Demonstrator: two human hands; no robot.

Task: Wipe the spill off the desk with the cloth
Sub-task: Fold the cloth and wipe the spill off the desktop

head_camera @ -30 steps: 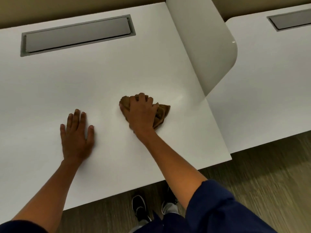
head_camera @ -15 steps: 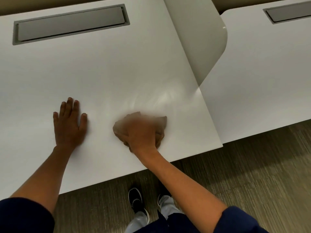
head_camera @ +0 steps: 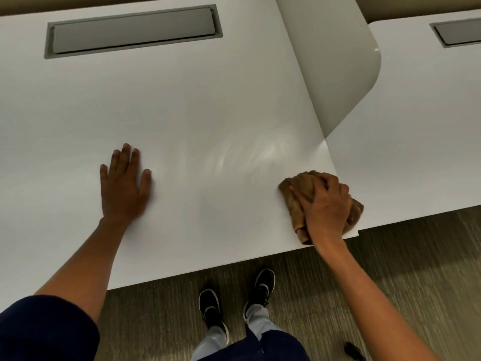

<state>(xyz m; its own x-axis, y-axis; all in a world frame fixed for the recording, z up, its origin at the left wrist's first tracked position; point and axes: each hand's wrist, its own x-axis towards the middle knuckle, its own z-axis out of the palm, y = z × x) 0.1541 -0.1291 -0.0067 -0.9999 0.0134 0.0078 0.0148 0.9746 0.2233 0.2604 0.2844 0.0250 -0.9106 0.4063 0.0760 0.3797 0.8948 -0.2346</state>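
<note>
The brown cloth (head_camera: 296, 201) lay bunched at the front right corner of the white desk (head_camera: 182, 105), partly over its edge. The right hand (head_camera: 326, 204) pressed on it with fingers curled round the folds. To wipe well, it seemed best to keep flat pressure and bring the cloth back over the shiny smears (head_camera: 247, 155) left in the middle. The left hand (head_camera: 123, 183) rested flat on the desk, fingers straight and a little spread. A curved divider panel (head_camera: 335, 63) stood near the corner and could block strokes further back; a grey cable hatch (head_camera: 132, 29) was well apart.

Head view, steeply down over desk (head_camera: 182, 105)
</note>
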